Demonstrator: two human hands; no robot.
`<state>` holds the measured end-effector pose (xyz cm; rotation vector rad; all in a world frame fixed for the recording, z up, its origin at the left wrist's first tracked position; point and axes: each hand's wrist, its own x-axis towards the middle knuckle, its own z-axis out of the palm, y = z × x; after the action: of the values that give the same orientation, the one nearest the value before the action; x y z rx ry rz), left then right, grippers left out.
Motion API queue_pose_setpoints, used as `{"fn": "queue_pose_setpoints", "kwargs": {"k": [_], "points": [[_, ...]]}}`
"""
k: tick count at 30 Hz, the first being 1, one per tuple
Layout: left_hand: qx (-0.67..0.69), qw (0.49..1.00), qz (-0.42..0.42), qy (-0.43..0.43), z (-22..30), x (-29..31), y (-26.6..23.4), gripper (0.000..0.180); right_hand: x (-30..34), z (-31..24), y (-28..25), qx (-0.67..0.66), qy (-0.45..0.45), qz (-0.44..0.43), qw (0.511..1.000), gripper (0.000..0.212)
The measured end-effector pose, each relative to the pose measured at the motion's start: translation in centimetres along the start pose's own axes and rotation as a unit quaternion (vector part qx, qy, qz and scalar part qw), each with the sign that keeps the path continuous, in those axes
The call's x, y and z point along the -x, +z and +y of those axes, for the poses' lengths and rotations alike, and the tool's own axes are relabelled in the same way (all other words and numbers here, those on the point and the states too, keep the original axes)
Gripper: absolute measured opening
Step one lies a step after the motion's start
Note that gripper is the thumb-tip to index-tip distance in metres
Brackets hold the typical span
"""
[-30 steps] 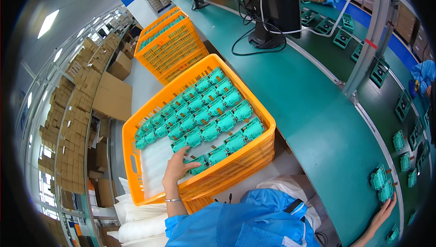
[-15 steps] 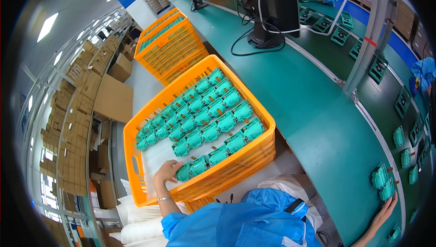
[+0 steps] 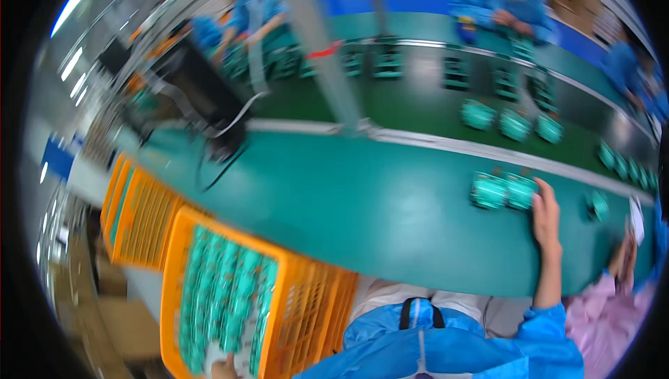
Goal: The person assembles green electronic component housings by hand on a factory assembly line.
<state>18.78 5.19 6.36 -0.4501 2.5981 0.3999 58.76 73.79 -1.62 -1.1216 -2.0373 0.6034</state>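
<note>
Although motion blurs the head view, the orange crate looks largely filled, with rows of green housings standing in it and white liner still bare beside the left hand, whose fingers are too cut off to read. On the bench, two more housings remain outside the crate, the right hand's straightened fingers lying together against the nearer one, pinch or no pinch untellable, while others sit on the dark green line beyond.
</note>
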Motion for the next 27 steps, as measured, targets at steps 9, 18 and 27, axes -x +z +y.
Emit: {"fn": "queue_pose_setpoints", "kwargs": {"k": [9,18,27], "points": [[0.270,0.749,0.133,0.591,27.0,8.0,8.4,0.028,0.2,-1.1,-1.9,-0.009,0.023,-0.002,1.000,0.040],[0.032,0.419,-0.069,0.905,44.8,24.0,24.9,0.069,0.6,-0.8,-2.7,-0.012,-0.027,-0.035,0.999,0.046],[-0.033,0.311,0.077,0.947,48.4,27.3,32.7,0.090,0.9,-1.1,-2.7,-0.050,-0.074,-0.098,0.991,0.043]]}}
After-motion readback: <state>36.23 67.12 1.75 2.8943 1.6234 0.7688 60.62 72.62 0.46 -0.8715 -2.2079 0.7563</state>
